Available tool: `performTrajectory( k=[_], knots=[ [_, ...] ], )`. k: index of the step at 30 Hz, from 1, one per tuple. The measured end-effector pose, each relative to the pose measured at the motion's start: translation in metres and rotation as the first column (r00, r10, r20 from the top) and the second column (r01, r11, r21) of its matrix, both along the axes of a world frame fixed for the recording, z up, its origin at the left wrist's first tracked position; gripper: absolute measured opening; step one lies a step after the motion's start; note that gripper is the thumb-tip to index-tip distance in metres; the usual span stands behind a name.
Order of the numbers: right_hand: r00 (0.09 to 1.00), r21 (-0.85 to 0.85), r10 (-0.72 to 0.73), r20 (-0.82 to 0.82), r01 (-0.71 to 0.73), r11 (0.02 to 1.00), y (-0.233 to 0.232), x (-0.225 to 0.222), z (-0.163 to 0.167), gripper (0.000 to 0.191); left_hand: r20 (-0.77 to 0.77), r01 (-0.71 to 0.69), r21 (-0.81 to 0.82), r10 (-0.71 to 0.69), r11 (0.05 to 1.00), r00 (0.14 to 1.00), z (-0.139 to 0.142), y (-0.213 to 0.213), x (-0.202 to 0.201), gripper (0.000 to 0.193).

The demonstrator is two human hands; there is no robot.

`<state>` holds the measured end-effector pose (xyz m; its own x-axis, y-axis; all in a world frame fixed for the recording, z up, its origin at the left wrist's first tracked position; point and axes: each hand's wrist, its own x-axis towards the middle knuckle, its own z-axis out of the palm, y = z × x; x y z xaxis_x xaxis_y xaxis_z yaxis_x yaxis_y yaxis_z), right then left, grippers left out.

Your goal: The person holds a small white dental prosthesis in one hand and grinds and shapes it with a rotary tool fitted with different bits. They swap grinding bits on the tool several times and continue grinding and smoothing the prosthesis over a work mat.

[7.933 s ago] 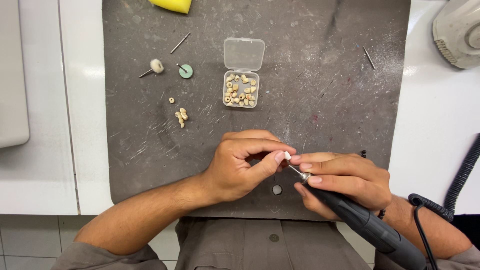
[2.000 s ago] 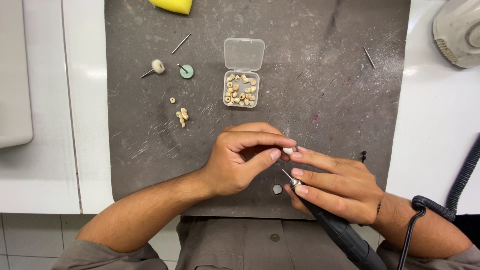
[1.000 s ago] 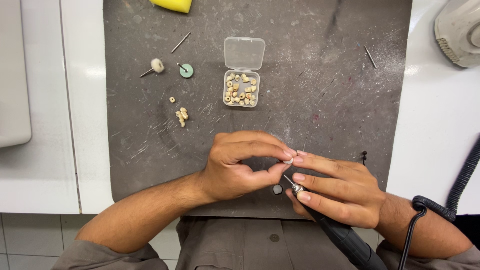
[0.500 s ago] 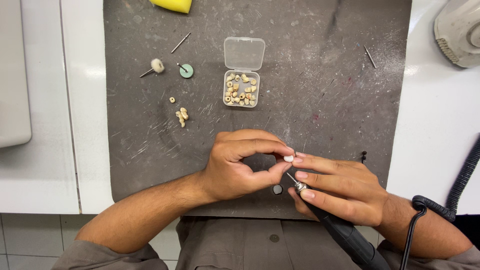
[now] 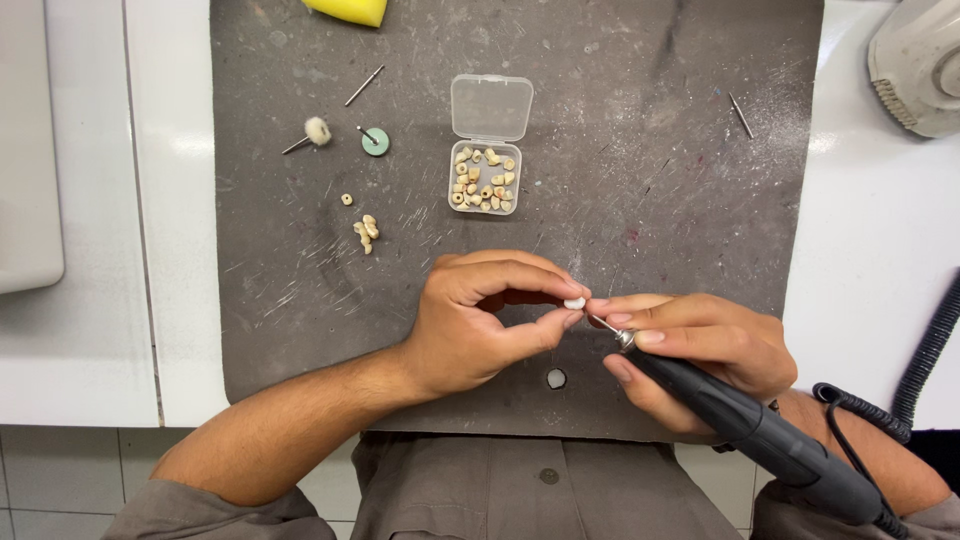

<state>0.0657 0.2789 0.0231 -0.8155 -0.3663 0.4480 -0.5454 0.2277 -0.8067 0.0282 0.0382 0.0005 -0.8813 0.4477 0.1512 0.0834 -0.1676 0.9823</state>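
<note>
The person sits at a white desk (image 5: pixel 880 260) with a scuffed dark grey mat (image 5: pixel 620 150) spread over it, both forearms resting near its front edge. The left hand (image 5: pixel 480 320) is curled closed, pinching a small white tooth-shaped piece (image 5: pixel 574 302) between thumb and forefinger, just above the mat. The right hand (image 5: pixel 700 350) is wrapped around a black rotary handpiece (image 5: pixel 750 425), gripping it like a pen; its thin metal bit (image 5: pixel 603 323) points up and left and meets the white piece, or sits just against it. The two hands touch at the fingertips. A coiled black cable (image 5: pixel 930 350) runs off from the handpiece toward the right edge.

Just below the hands, a small round hole or ring (image 5: pixel 556 378) shows on the mat. Further up the mat stands a small clear plastic box (image 5: pixel 485 175) with its lid flipped open, holding a heap of cream-coloured little pieces. To its left lie a few loose pieces of the same kind (image 5: pixel 366 232), a green disc on a shank (image 5: pixel 374 141), a white fluffy buff tip (image 5: pixel 316 131) and a bare metal shank (image 5: pixel 364 86). Another thin pin (image 5: pixel 741 115) lies well apart at the right. A yellow object (image 5: pixel 345 10) pokes in at the top edge, and a pale grey machine (image 5: pixel 915 65) sits at the top right corner.
</note>
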Motion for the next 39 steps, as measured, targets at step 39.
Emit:
performTrajectory(
  k=[39],
  knots=[
    [0.989,-0.154,0.054,0.136,-0.033,0.987,0.01,-0.003,-0.007,0.041,0.4,0.064,0.181,-0.133,0.981,0.907,-0.006,0.004,0.003,0.023]
  ],
)
